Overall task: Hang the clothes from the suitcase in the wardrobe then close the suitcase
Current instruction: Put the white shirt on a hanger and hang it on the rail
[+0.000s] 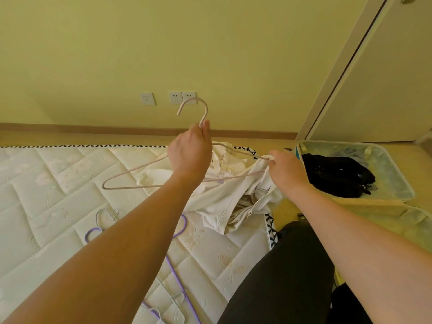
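Note:
My left hand (190,149) grips a pale pink hanger (131,175) by the neck below its hook, holding it above the mattress. A white garment (233,202) lies crumpled on the mattress's right edge, partly draped over the hanger's right end. My right hand (286,170) pinches the garment's cloth at that right end. The open suitcase (395,183) lies on the floor to the right, with black clothes (336,176) and some pale blue cloth inside. The wardrobe door (378,73) stands at the upper right.
A quilted white mattress (46,188) fills the left. Purple hangers (177,284) and light blue hangers (106,213) lie on it near me. My leg in dark trousers (280,277) is at the bottom right. Wall sockets (182,97) sit above the skirting.

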{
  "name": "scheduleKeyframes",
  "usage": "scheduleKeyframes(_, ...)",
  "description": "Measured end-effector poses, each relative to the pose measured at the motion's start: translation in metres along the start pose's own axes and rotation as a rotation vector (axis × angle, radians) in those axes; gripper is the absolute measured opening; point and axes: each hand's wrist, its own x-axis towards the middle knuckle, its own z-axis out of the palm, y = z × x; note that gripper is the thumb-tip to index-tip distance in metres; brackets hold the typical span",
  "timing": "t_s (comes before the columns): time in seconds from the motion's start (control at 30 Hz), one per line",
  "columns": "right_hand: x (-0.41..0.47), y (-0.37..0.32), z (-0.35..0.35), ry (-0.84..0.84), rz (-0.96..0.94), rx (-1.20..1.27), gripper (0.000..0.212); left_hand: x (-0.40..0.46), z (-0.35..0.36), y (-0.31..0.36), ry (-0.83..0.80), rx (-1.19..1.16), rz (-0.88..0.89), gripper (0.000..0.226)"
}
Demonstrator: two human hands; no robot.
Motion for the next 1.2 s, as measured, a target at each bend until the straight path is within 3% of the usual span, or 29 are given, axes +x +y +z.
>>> scheduleKeyframes(0.23, 0.013, 0.004, -0.005, 0.001, -0.146, 0.021, 0.034, -0.005, 0.005, 0.018, -0.097, -0.074, 0.113, 0.048)
scheduleKeyframes(0.33, 0.017, 0.005, -0.009, -0.003, -0.128, 0.236, 0.031, -0.003, 0.005, 0.020, -0.119, -0.109, 0.135, 0.047)
scheduleKeyframes(0.53, 0.030, 0.015, -0.021, 0.197, -0.031, 0.216, 0.029, 0.003, -0.002, 0.017, -0.158, -0.096, 0.220, 0.049)
scheduleKeyframes(0.77, 0.038, 0.017, -0.034, 0.098, -0.264, -0.357, 0.031, 0.014, -0.009, 0.024, -0.021, 0.030, 0.156, 0.049)
scheduleKeyframes(0.83, 0.037, 0.014, -0.033, 0.063, -0.266, -0.292, 0.033, 0.013, -0.009, 0.043, -0.044, 0.016, 0.156, 0.046)
scheduleKeyframes(1.0, 0.033, 0.016, -0.040, -0.040, -0.171, 0.210, 0.029, 0.007, 0.000, 0.075, -0.196, -0.078, 0.154, 0.044)
scheduleKeyframes(1.1, 0.022, 0.025, -0.046, -0.147, -0.292, 0.045, 0.026, 0.011, 0.003, 0.064, -0.226, -0.127, 0.115, 0.047)
scheduleKeyframes(1.2, 0.018, 0.018, -0.049, -0.138, -0.394, -0.066, 0.024, 0.015, -0.003, 0.060, -0.225, -0.192, 0.063, 0.048)
